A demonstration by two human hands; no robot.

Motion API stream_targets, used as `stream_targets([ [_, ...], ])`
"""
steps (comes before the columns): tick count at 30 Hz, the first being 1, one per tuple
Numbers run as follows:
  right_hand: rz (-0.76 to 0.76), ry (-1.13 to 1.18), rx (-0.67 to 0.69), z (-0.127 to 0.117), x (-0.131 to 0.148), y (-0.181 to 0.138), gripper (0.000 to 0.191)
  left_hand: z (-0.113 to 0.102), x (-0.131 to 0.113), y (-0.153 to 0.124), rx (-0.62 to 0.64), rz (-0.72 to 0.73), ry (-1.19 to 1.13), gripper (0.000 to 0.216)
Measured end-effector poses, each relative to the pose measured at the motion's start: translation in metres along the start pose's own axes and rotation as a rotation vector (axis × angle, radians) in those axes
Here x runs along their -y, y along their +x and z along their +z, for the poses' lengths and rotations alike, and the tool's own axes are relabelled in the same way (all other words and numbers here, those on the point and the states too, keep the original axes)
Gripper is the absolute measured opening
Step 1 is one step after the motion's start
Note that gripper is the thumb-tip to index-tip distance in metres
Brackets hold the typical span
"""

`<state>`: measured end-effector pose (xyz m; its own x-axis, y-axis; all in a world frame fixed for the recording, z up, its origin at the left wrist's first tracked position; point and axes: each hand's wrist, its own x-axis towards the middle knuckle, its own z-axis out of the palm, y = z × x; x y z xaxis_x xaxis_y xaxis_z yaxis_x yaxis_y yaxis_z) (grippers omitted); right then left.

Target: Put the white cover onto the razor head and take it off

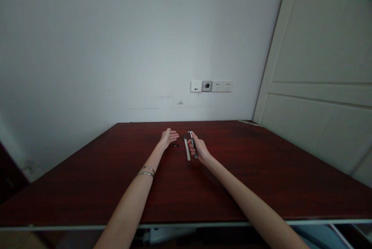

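Note:
My right hand (200,149) is wrapped round the dark handle of a small hammer-shaped tool (190,135), its silvery crosspiece head pointing away from me. Close by on its left lies a slim pale strip (187,150) with a dark far end; its exact kind is too small to tell. My left hand (169,137) is held open, fingers stretched toward the right, with nothing in it. Just below those fingers, a small black object (175,145) rests on the table, too small to name.
The dark red wooden table (116,187) reaches back to a white wall (130,39) with sockets and switches (216,86). A pale panelled door (316,66) stands along the right side. A thin flat strip (250,123) lies at the far right corner.

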<state>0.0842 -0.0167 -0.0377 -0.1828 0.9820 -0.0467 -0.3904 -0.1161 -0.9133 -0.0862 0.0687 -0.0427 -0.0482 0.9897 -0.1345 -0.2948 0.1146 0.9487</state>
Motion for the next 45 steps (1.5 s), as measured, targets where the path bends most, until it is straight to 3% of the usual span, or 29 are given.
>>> stream_targets([
  [4,-0.103,0.003,0.025,-0.003,0.004,0.006,0.034,0.01,-0.013,-0.008,-0.012,0.081,0.107,0.022],
  [7,-0.216,-0.034,-0.029,-0.006,0.011,0.012,0.024,0.017,-0.022,-0.016,0.008,0.172,0.196,0.014],
  [11,-0.318,-0.126,-0.111,-0.011,0.021,0.021,0.028,0.023,-0.027,-0.03,0.059,0.253,0.35,0.009],
  [15,-0.446,-0.275,-0.137,-0.014,0.028,0.027,0.032,0.023,-0.026,-0.044,0.218,0.278,0.472,0.006],
  [19,-0.543,-0.387,-0.132,-0.017,0.03,0.028,0.031,0.023,-0.021,-0.055,0.416,0.276,0.585,0.024],
  [25,-0.578,-0.482,-0.061,-0.02,0.023,0.027,0.026,0.032,-0.003,-0.054,0.561,0.427,0.585,0.037],
  [29,-0.628,-0.562,-0.049,-0.02,0.019,0.027,0.024,0.035,0.005,-0.049,0.546,0.475,0.504,0.033],
  [34,-0.619,-0.651,-0.062,-0.015,0.017,0.021,0.024,0.034,0.009,-0.047,0.558,0.422,0.481,0.027],
  [39,-0.653,-0.596,-0.068,-0.018,0.034,0.014,0.033,0.034,-0.006,-0.061,0.558,0.364,0.541,0.02],
  [42,-0.656,-0.562,-0.168,-0.027,0.046,0.015,0.035,0.032,-0.017,-0.069,0.461,0.314,0.559,0.017],
  [45,-0.615,-0.879,-0.199,-0.03,0.047,0.019,0.026,0.03,-0.022,-0.068,0.424,0.296,0.522,0.015],
])
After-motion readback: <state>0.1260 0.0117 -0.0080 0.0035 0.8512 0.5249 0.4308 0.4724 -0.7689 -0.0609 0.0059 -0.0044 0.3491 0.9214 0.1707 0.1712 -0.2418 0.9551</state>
